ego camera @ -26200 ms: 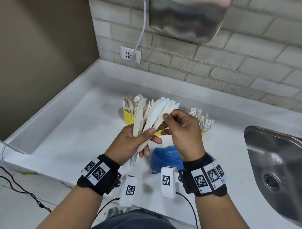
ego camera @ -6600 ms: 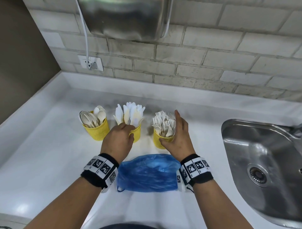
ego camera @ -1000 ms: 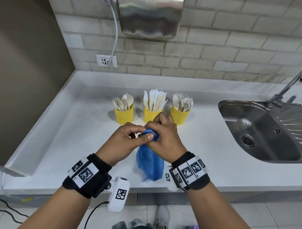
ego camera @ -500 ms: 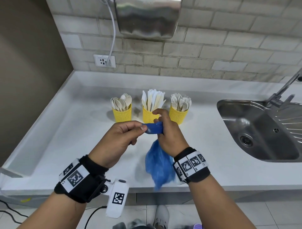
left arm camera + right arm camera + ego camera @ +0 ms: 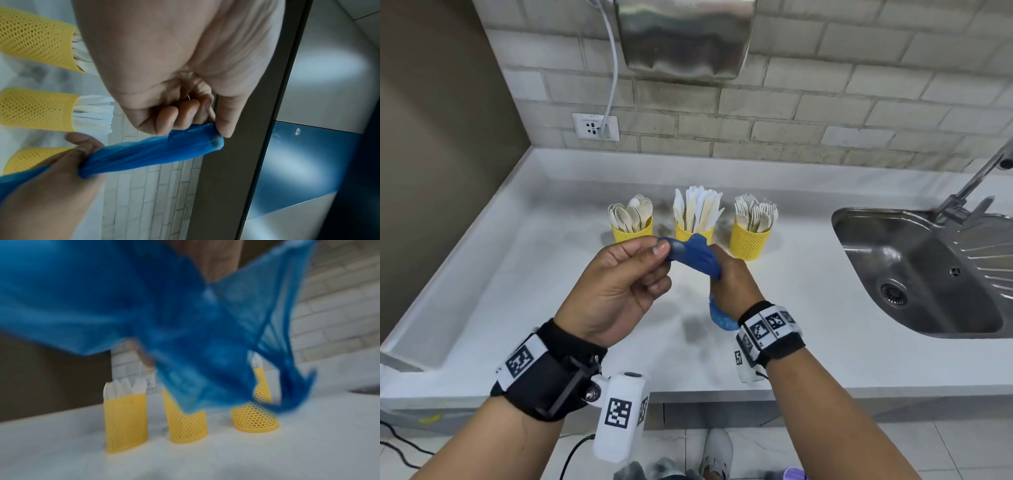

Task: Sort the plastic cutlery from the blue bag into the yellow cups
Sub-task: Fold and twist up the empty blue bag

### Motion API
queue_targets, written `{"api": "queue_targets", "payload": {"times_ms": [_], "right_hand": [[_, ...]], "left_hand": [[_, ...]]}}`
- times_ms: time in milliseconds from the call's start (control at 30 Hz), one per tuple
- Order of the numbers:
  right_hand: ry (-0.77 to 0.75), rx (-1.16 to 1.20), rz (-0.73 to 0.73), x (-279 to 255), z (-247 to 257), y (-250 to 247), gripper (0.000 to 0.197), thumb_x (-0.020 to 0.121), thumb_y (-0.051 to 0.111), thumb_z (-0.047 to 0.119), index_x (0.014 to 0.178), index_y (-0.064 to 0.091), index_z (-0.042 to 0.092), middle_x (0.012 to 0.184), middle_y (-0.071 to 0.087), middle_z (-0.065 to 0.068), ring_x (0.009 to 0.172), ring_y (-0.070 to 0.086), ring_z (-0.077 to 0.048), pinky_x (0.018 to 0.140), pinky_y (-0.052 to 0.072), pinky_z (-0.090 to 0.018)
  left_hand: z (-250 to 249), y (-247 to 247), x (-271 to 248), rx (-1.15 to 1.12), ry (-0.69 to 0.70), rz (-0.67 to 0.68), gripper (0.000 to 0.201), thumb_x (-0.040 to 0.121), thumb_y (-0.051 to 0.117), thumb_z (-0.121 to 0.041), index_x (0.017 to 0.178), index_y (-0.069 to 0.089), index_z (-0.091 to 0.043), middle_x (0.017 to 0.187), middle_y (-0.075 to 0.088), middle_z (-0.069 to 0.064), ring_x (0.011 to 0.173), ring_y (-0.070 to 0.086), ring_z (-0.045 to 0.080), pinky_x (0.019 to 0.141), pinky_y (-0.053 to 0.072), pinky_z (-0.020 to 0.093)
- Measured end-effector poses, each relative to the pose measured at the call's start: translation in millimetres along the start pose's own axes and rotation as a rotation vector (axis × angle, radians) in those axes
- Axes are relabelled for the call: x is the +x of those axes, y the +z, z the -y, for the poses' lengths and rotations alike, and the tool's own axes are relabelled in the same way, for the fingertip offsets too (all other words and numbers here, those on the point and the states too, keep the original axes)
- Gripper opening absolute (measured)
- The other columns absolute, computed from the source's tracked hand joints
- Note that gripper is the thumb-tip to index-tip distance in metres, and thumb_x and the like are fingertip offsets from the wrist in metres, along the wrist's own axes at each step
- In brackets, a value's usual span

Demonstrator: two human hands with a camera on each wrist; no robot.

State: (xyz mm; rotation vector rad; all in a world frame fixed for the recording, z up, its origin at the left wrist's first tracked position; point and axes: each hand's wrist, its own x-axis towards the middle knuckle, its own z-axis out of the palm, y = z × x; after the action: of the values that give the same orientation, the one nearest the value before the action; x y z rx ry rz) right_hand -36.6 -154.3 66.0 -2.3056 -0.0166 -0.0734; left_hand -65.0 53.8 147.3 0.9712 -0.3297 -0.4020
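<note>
Both hands hold the blue bag (image 5: 697,257) in the air above the counter, twisted into a rope. My left hand (image 5: 626,284) pinches one end between thumb and fingers (image 5: 216,129). The right hand (image 5: 732,277) grips the other part, and the rest of the bag hangs below its wrist (image 5: 720,317). In the right wrist view the bag (image 5: 144,305) is a blur filling most of the picture. Behind the hands stand three yellow cups: spoons (image 5: 632,230) on the left, knives (image 5: 693,230) in the middle, forks (image 5: 751,238) on the right.
A white counter (image 5: 517,291) runs left, with a raised rim (image 5: 465,240) at its left side. A steel sink (image 5: 928,274) with a tap (image 5: 976,178) lies at the right. On the brick wall hang a socket (image 5: 595,126) and a steel dryer (image 5: 685,37).
My hands have drawn apart and risen, stretching the bag between them. The left hand has turned palm up. Less of the bag hangs below the right wrist than a second ago.
</note>
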Motion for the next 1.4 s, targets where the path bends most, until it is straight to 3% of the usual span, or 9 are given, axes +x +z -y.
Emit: {"api": "queue_targets", "payload": {"times_ms": [233, 467, 600, 700, 900, 1033, 1133, 1300, 1400], "right_hand": [[0.008, -0.326, 0.235, -27.8, 3.8, 37.8, 0.024, 0.099, 0.049, 0.016, 0.121, 0.060, 0.018, 0.107, 0.070, -0.012, 0.093, 0.066, -0.038, 0.080, 0.054, -0.044], [-0.357, -0.398, 0.080, -79.0, 48.0, 4.0, 0.040, 0.105, 0.033, 0.049, 0.102, 0.052, 0.013, 0.070, 0.061, -0.004, 0.060, 0.058, -0.034, 0.053, 0.046, -0.040], [-0.514, -0.278, 0.004, -92.9, 74.8, -26.2, 0.024, 0.103, 0.039, 0.036, 0.096, 0.050, 0.015, 0.069, 0.055, 0.003, 0.058, 0.049, -0.023, 0.051, 0.044, -0.040], [-0.608, -0.200, -0.046, -92.2, 94.6, -51.8, 0.020, 0.100, 0.043, 0.024, 0.100, 0.057, 0.010, 0.077, 0.058, -0.002, 0.069, 0.052, -0.025, 0.057, 0.047, -0.044], [-0.719, -0.229, -0.227, -58.9, 116.6, -86.3, 0.026, 0.087, 0.045, 0.012, 0.104, 0.063, 0.005, 0.091, 0.063, -0.008, 0.081, 0.058, -0.033, 0.064, 0.051, -0.047], [-0.649, -0.106, -0.303, -15.5, 119.7, -98.2, 0.023, 0.085, 0.047, 0.006, 0.104, 0.060, 0.009, 0.097, 0.064, -0.001, 0.084, 0.058, -0.029, 0.073, 0.052, -0.047], [-0.581, -0.106, -0.343, 20.9, 108.8, -100.3, 0.017, 0.094, 0.048, 0.003, 0.104, 0.062, 0.008, 0.088, 0.062, 0.005, 0.081, 0.056, -0.019, 0.074, 0.048, -0.038], [-0.341, -0.015, -0.276, 56.5, 70.4, -74.4, 0.015, 0.103, 0.047, 0.013, 0.098, 0.060, 0.012, 0.067, 0.055, 0.008, 0.060, 0.051, -0.007, 0.063, 0.038, -0.029], [-0.278, -0.032, -0.181, 53.3, 45.5, -46.5, 0.012, 0.101, 0.046, 0.011, 0.095, 0.055, 0.014, 0.073, 0.062, -0.007, 0.065, 0.060, -0.026, 0.063, 0.044, -0.035]], "left_hand": [[-10.1, -13.9, 30.7, 0.127, 0.095, -0.249, 0.020, 0.089, 0.066, -0.012, 0.105, 0.077, -0.007, 0.073, 0.031, 0.002, 0.063, 0.020, 0.014, 0.055, 0.022, 0.024], [-21.0, -41.5, 61.0, 0.592, 0.138, -0.533, 0.019, 0.096, 0.071, -0.023, 0.110, 0.079, -0.013, 0.065, 0.059, -0.009, 0.054, 0.042, 0.003, 0.053, 0.035, 0.016], [-13.7, -49.5, 66.2, 0.784, 0.193, -0.461, 0.012, 0.093, 0.075, -0.027, 0.103, 0.082, -0.025, 0.092, 0.074, 0.022, 0.080, 0.060, 0.012, 0.083, 0.053, 0.031], [-4.0, -49.3, 66.8, 0.794, 0.147, -0.440, 0.013, 0.093, 0.074, -0.017, 0.099, 0.080, -0.026, 0.095, 0.080, 0.005, 0.086, 0.067, 0.009, 0.092, 0.053, 0.032], [8.8, -39.1, 57.7, 1.068, -0.013, -0.246, 0.047, 0.091, 0.071, -0.011, 0.058, 0.073, -0.044, 0.057, 0.064, -0.016, 0.060, 0.047, 0.002, 0.060, 0.037, 0.013], [2.5, -16.1, 43.9, 1.218, -0.128, -0.034, 0.040, 0.093, 0.070, -0.012, 0.060, 0.071, -0.036, 0.050, 0.048, -0.015, 0.048, 0.038, 0.005, 0.048, 0.030, 0.012], [0.0, -9.3, 31.3, 1.168, -0.160, 0.112, 0.025, 0.094, 0.071, -0.019, 0.073, 0.077, -0.031, 0.061, 0.053, -0.003, 0.057, 0.038, 0.003, 0.058, 0.035, 0.020], [-13.5, 3.0, 17.6, 0.927, 0.055, 0.246, 0.023, 0.089, 0.071, -0.034, 0.089, 0.079, -0.013, 0.085, 0.060, 0.021, 0.077, 0.051, 0.032, 0.074, 0.042, 0.041], [-24.3, 9.9, 17.0, 0.779, 0.217, 0.150, 0.019, 0.085, 0.070, -0.036, 0.085, 0.080, -0.021, 0.076, 0.048, 0.011, 0.073, 0.042, 0.018, 0.070, 0.034, 0.032]]}}
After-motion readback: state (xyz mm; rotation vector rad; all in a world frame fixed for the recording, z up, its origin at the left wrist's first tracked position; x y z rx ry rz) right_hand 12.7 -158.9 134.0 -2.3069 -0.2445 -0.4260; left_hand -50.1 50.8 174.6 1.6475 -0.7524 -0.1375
